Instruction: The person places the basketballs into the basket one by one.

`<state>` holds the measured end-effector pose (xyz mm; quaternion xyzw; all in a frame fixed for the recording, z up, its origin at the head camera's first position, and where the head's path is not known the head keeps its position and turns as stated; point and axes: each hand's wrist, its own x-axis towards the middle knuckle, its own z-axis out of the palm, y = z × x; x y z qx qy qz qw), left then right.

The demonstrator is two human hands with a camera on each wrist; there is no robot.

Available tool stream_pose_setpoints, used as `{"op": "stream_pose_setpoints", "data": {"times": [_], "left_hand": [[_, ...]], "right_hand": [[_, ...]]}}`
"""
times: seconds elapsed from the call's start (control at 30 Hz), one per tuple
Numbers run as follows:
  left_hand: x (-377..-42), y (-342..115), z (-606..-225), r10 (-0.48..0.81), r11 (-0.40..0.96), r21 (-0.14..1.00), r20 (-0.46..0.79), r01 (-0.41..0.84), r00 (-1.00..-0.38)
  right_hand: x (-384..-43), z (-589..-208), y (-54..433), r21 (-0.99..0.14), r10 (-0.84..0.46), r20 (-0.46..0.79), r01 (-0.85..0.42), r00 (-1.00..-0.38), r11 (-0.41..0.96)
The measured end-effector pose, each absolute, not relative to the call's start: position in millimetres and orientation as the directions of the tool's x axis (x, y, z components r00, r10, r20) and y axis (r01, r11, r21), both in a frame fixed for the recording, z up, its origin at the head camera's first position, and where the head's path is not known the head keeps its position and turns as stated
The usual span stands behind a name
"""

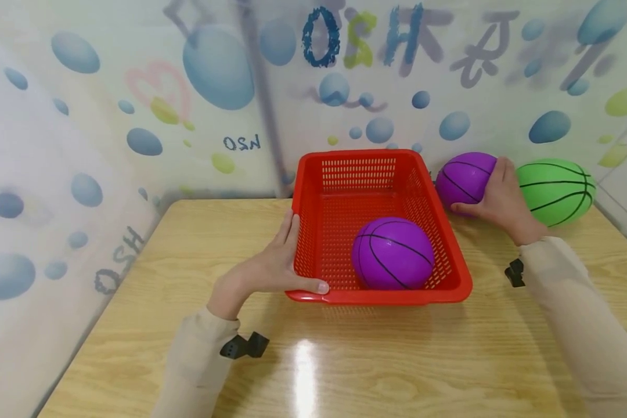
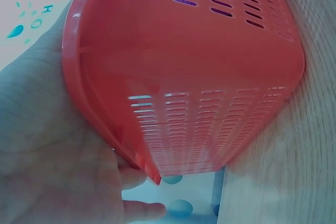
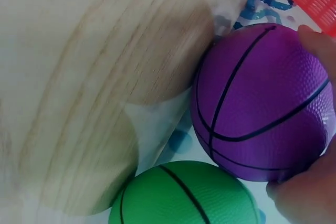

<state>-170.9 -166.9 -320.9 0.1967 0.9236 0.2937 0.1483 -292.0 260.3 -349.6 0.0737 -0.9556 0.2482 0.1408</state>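
A red plastic basket (image 1: 381,297) with slotted walls stands on the wooden table, and a purple ball (image 1: 393,253) with black basketball lines lies in its front right part. My left hand (image 1: 266,264) holds the basket's front left corner, thumb over the front rim and fingers along the left rim. To the right of the basket, my right hand (image 1: 504,200) grips a second purple ball (image 3: 257,103), thumb and fingers on opposite sides. Whether this ball touches the table, I cannot tell. Close by that hand sits a green ball (image 1: 556,191), partly hidden behind it.
A wall covering (image 1: 303,104) printed with blue and green drops rises right behind the table's back edge. The wooden table (image 1: 386,366) extends in front of the basket and to its left. Another printed wall (image 1: 42,232) borders the left side.
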Motion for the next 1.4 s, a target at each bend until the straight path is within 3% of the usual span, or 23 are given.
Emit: {"op": "stream_pose_setpoints", "data": {"times": [0.27,0.77,1.07,1.4], "left_hand": [[-170.6,-165.8,-316.8,0.461,0.746,0.597,-0.146,0.294,-0.875],[-169.6,-160.9,-321.2,0.47,0.74,0.607,-0.159,0.29,-0.868],[-171.7,-160.2,-316.7,0.479,0.734,0.603,-0.135,0.312,-0.867],[-170.6,-166.3,-318.1,0.461,0.742,0.604,-0.142,0.292,-0.876]], "right_hand": [[-290.6,-346.3,255.7,-0.4,-0.051,0.319,-0.183,-0.946,0.898],[-286.5,-342.9,257.5,-0.448,-0.024,0.326,-0.177,-0.945,0.876],[-279.5,-306.2,260.0,-0.524,0.06,0.385,-0.164,-0.921,0.836],[-273.0,-280.4,247.5,-0.55,0.054,0.486,-0.258,-0.872,0.794]]}}
